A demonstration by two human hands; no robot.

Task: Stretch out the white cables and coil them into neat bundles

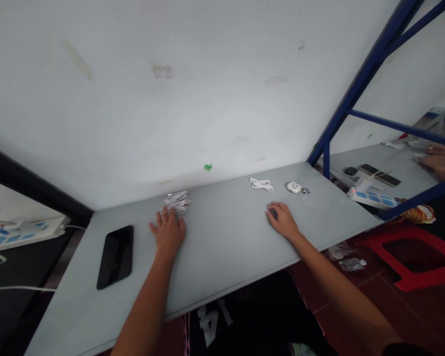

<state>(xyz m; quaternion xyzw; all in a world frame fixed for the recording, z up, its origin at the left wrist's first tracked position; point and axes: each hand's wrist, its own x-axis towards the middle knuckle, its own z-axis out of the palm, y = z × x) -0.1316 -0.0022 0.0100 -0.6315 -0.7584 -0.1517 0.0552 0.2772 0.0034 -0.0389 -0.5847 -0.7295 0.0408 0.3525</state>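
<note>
My left hand point(169, 231) lies on the grey tabletop with its fingers spread. Its fingertips reach the near edge of a pile of white cables point(177, 201), bundled close to the wall. My right hand point(285, 221) rests on the table further right, its fingers and thumb curled toward each other around a dark patch. Whether that patch is an object or a shadow I cannot tell. Beyond this hand sit a single coiled white cable point(261, 185) and a white earbud case point(293, 187) with a small charm attached. Left of my left hand is a black tablet or large phone point(115, 257).
Blue metal bars point(359, 94) rise at the right end of the table point(222, 267). Power strips point(374, 198) are at both sides. Past the bars, another person's hands point(435, 160) work at a second table. A red stool point(411, 262) and a plastic bottle point(352, 264) are below.
</note>
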